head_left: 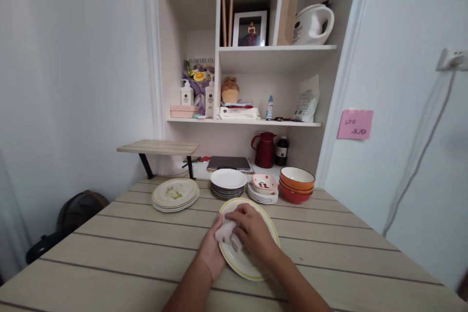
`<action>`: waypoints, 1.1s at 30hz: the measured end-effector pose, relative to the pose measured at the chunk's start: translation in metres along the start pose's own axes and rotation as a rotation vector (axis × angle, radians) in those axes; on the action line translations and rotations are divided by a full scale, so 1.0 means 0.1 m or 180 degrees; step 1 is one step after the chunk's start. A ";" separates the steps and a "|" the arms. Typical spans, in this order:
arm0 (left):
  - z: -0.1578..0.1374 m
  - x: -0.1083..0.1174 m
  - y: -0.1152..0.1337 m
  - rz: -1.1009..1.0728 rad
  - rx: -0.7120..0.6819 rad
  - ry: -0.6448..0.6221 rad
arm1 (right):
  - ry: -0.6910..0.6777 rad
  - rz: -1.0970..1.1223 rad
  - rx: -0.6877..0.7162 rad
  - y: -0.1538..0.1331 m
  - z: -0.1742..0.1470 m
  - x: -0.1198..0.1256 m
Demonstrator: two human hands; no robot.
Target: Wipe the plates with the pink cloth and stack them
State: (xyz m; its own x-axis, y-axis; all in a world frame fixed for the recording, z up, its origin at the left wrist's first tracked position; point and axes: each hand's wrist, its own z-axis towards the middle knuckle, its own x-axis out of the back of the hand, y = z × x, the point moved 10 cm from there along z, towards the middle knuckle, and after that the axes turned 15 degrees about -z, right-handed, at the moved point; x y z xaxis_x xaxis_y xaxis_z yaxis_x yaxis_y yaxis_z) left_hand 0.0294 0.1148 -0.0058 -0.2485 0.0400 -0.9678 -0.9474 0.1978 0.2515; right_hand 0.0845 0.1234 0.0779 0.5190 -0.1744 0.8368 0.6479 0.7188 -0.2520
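A white plate with a yellow rim (268, 222) is tilted up over the near part of the table. Around its left edge my left hand (212, 251) is closed, the thumb at the rim and the other fingers hidden behind. A pale, crumpled cloth (225, 231) lies against the plate's upper left face. My right hand (252, 229) has its fingers curled on this cloth, pressing it to the plate. The plate's lower right part is partly covered by my right hand and forearm.
Across the table's back stand stacked plates with a green print (175, 192), white-topped dark plates (228, 179), small dishes (264, 183) and orange and red bowls (297, 184). Behind them are a red jug (265, 151), a laptop (229, 163) and shelves. A small raised stand (159, 147) is at back left.
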 end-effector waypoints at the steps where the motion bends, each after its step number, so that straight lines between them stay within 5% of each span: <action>1: 0.01 0.00 -0.01 0.0002 -0.0003 -0.0003 | 0.0015 -0.0187 -0.0131 0.10 0.02 0.02; 9: -0.04 -0.02 -0.10 0.0027 0.0216 0.0018 | -0.0316 -0.0496 -0.0876 0.76 -0.18 0.10; 16: -0.02 0.02 -0.07 0.0079 0.0125 0.0205 | -0.0557 -0.0043 -0.0392 0.34 -0.20 -0.07; 21: 0.03 0.04 0.00 0.0036 -0.0079 0.0195 | -0.0106 0.0438 -0.0222 0.06 -0.12 -0.06; 25: 0.03 0.03 -0.03 0.0070 -0.0062 0.0185 | 0.0155 0.0335 -0.0231 0.14 -0.04 0.03; 33: -0.07 -0.03 -0.15 0.0147 0.0244 0.0202 | -0.0625 -0.0117 -0.0699 0.68 -0.18 0.02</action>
State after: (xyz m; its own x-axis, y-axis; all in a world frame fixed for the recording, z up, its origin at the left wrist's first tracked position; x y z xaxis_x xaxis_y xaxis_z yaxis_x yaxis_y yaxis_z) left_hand 0.0432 0.1052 -0.0068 -0.3063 -0.0109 -0.9519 -0.9170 0.2717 0.2920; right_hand 0.1394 0.1595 0.0537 0.3891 -0.0488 0.9199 0.7805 0.5479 -0.3011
